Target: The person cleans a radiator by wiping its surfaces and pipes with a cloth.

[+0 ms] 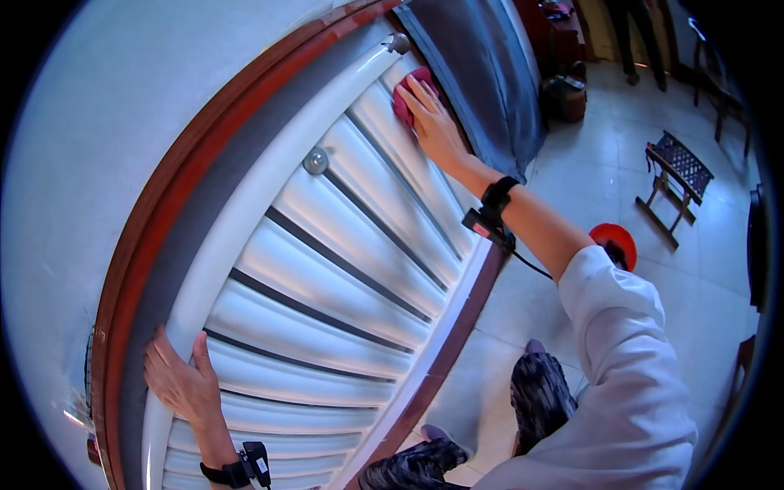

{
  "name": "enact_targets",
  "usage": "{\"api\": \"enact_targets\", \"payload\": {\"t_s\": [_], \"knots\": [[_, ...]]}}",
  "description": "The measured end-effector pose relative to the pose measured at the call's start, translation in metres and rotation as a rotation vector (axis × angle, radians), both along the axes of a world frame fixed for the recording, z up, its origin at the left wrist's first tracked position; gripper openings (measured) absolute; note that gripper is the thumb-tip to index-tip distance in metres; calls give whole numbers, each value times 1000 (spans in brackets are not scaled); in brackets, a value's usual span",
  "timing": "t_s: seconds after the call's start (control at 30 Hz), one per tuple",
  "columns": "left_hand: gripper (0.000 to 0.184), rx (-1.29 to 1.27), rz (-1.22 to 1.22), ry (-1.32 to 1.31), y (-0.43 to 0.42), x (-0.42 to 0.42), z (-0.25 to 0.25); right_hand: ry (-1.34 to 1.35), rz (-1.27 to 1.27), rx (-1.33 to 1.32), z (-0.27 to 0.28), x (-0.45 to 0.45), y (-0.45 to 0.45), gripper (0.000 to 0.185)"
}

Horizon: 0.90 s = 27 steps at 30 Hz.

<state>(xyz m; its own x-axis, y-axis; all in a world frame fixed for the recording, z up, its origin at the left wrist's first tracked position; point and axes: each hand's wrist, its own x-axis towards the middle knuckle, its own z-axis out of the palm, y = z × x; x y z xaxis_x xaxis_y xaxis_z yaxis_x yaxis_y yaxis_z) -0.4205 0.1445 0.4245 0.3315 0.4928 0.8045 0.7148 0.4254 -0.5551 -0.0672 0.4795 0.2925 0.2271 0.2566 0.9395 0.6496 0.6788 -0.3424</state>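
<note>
While under flat right hand (436,129), red cloth (401,107) well apart from open left hand (186,380).

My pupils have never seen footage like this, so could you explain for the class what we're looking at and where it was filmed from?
There is no robot here: a person works with two bare hands. The single picture comes from a camera worn on the head, looking forward and down; its lens bends straight lines.

The large white slatted radiator fills the middle. The right hand holds a red cloth against its upper end. The left hand rests on its long outer rail and holds no separate object that I can see. Each wrist wears a strapped black device; its purpose isn't visible.

Beyond, a small stool stands on the tiled floor.
</note>
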Motion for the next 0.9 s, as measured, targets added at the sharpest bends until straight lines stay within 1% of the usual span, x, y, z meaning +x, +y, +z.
{"api": "enact_targets", "payload": {"t_s": [0.07, 0.17, 0.33, 0.37, 0.43, 0.47, 0.5, 0.57, 0.6, 0.63, 0.7, 0.73, 0.77, 0.83, 0.87, 0.9], "knots": [[58, 0, 16, -29, 0, 1, -1, 32, -15, 4, 23, -7, -6, 50], [57, -3, -6, -9, -1, 3, 1, 78, -38, 27, 31, -11, -1, 45], [57, 7, 0, 16, 0, 1, 1, -122, -17, 165, 15, 15, -5, 41], [57, 4, -4, 13, 1, 0, 0, -121, -16, 162, 16, 14, -4, 41], [57, -6, 3, 1, 0, 1, 0, 198, 117, 100, 26, 11, 3, 41], [57, -8, 9, -11, -1, 1, 0, 307, 120, -15, 32, 9, 6, 38], [57, -9, 15, -11, -1, 0, 0, 308, 125, -17, 39, 7, 8, 38], [58, -14, 23, -25, 0, 0, 0, 447, 83, -210, 52, 3, 9, 42], [58, -15, 24, -22, 0, 0, 1, 530, 109, -268, 57, -3, 9, 45], [58, -3, 16, -2, 0, -1, 1, 531, 109, -269, 56, -12, 13, 45], [58, -2, -2, 19, 1, -1, -1, 344, -207, 51, 45, -23, 14, 42], [58, -13, -2, -7, 0, 0, -1, 272, -188, 33, 37, -24, 9, 41], [58, -23, 0, -32, 0, 1, 0, 275, -191, 32, 34, -19, 7, 41], [58, -16, 12, -20, 0, 0, 0, -20, -204, 35, 24, -2, 3, 42], [58, -8, 27, -11, -1, -2, -1, 21, -197, 30, 24, 3, 7, 47], [58, -13, 31, -12, -1, -3, -2, 19, -192, 26, 27, 3, 14, 47]]}}
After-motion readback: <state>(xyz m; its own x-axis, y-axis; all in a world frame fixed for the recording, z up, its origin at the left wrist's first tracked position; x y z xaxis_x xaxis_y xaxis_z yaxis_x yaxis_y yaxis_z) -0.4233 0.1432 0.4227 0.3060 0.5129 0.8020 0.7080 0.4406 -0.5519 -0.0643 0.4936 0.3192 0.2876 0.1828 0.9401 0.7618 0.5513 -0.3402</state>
